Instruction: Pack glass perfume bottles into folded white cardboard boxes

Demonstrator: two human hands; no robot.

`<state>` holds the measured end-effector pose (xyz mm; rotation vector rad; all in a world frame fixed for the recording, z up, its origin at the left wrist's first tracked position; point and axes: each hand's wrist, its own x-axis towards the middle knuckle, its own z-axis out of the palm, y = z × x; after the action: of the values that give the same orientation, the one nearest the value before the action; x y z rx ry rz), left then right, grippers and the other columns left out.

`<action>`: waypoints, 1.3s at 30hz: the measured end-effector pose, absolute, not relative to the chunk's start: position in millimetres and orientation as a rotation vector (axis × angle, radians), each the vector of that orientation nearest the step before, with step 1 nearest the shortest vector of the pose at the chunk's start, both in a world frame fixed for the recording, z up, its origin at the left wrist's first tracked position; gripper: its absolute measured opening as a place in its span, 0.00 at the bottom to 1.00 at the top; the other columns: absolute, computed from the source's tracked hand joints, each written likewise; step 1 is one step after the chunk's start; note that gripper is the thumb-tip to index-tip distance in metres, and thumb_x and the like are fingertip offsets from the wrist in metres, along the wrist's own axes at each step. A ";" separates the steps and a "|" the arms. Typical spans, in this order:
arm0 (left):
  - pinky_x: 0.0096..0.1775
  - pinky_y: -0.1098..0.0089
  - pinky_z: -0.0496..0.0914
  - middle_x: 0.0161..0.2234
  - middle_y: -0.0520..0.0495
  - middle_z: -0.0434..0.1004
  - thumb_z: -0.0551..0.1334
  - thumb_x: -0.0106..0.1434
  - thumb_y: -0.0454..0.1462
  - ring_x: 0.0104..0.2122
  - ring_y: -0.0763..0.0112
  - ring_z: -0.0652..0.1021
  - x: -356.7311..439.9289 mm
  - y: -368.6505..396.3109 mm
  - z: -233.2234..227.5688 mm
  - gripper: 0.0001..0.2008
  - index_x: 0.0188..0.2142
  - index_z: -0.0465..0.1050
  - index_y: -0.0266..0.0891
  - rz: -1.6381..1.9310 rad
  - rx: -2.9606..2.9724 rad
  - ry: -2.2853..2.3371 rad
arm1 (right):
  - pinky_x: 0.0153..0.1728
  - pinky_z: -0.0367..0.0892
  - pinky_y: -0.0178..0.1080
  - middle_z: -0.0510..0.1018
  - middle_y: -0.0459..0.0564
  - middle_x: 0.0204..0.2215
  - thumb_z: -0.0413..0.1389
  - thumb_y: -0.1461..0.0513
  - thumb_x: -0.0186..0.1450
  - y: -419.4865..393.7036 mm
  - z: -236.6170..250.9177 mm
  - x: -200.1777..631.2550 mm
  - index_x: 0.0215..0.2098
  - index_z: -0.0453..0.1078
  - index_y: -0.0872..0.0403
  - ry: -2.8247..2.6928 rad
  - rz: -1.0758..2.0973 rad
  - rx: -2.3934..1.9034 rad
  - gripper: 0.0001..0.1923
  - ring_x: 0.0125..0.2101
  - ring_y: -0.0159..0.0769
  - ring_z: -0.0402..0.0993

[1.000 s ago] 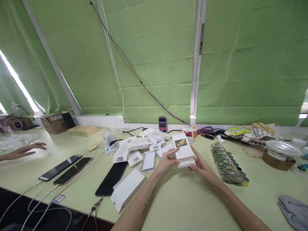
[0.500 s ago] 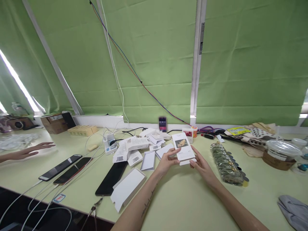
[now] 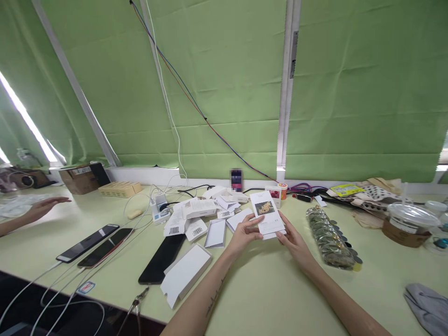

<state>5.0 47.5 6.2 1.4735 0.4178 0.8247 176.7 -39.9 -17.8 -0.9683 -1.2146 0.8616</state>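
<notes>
Pale green tabletop [image 3: 266, 289] spreads out on the near side of the white printed box [image 3: 269, 224], which is the landmark for everything else. Nearer than this box and to its left lies a white carton [image 3: 187, 275] with a loose end flap; nearer and far off to its right is a crumpled grey cloth [image 3: 429, 305].

At the box itself, the left hand [image 3: 245, 232] grips the left edge, thumb low and a finger reaching over the front. The right hand [image 3: 293, 239] pinches the near right corner between thumb and fingers. A white strip juts from under the near end; whether it is a flap or a separate piece, I cannot tell.

Thin card probably dents easily, so light, even pressure from both hands should work best, with the near edges kept square and the thumbs pressing at the corners rather than mid-panel.

Left of the box, a black phone [image 3: 163, 261] lies flat, and white cartons [image 3: 201, 210] are heaped beyond it. Just behind the box stands a small box with a red picture [image 3: 275, 192]; farthest back hangs a green curtain [image 3: 227, 84].
</notes>
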 end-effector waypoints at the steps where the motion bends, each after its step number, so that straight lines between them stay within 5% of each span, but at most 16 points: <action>1: 0.43 0.66 0.73 0.60 0.47 0.56 0.72 0.45 0.34 0.41 0.64 0.77 5.1 47.4 6.2 0.28 0.48 0.75 0.47 0.827 1.473 0.423 | 0.35 0.65 0.36 0.68 0.50 0.54 0.55 0.50 0.62 -39.8 -17.9 176.9 0.66 0.47 0.46 -1.214 0.863 -0.968 0.38 0.33 0.34 0.67; 24: 0.44 0.62 0.74 0.59 0.45 0.57 0.74 0.41 0.36 0.40 0.64 0.77 7.2 46.2 1.2 0.32 0.49 0.74 0.48 0.859 1.548 0.452 | 0.29 0.59 0.36 0.73 0.49 0.38 0.51 0.51 0.64 -40.4 -20.4 179.2 0.66 0.50 0.50 -1.225 0.743 -1.060 0.34 0.28 0.33 0.59; 39: 0.40 0.67 0.75 0.56 0.43 0.62 0.74 0.43 0.39 0.39 0.64 0.78 9.3 41.7 -0.3 0.30 0.48 0.75 0.44 0.867 1.544 0.477 | 0.28 0.57 0.35 0.68 0.44 0.22 0.53 0.50 0.62 -41.0 -22.6 180.9 0.57 0.67 0.55 -1.082 0.666 -1.080 0.28 0.24 0.32 0.56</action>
<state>9.3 41.7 -0.3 1.5440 0.4773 0.8670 180.9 -41.0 -22.6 -1.0797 -1.0818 0.6657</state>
